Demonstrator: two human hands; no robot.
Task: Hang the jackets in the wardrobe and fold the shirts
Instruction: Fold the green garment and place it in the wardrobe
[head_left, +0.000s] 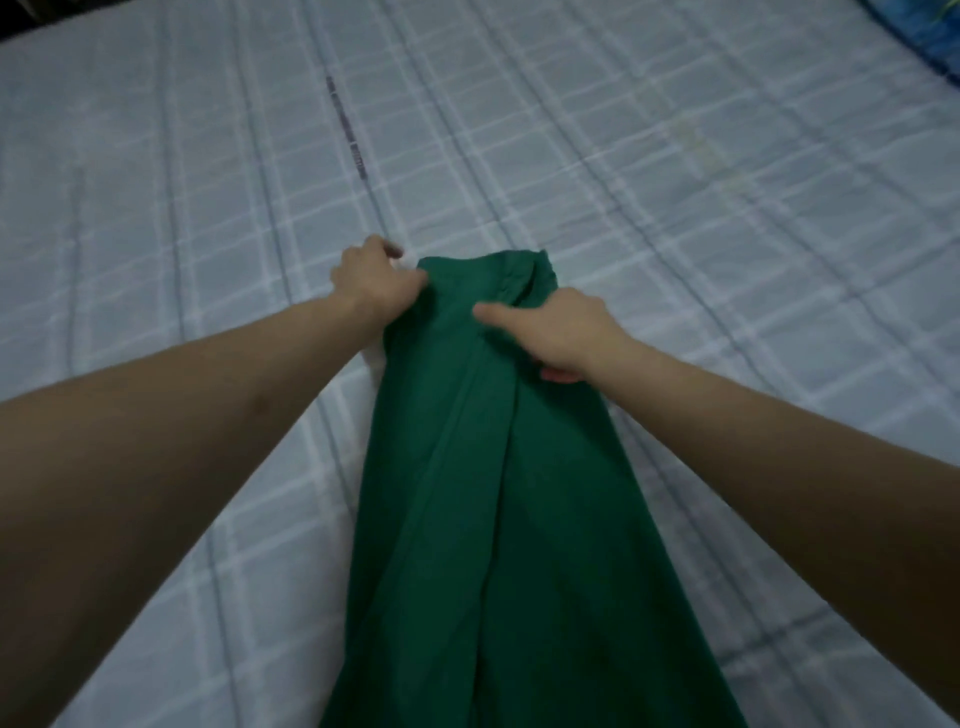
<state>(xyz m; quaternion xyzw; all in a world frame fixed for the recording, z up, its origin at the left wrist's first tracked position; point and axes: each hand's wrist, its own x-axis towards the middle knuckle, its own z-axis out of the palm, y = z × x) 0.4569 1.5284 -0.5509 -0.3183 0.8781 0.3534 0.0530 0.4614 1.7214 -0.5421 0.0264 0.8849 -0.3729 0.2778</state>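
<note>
Both hands — left hand (370, 283), right hand (563, 332) — grip the green shirt (498, 493) on the bed (727, 208).

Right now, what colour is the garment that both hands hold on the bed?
Dark green, plain, no pattern: the garment, best seen in the head view.

Pale blue-grey quilted bed cover with white check lines (675, 218) fills nearly the whole view, lying flat. Thin purple stitched strip (347, 130) runs along one seam. Bright blue patterned fabric (930, 36) at top right corner. Dim light.
</note>
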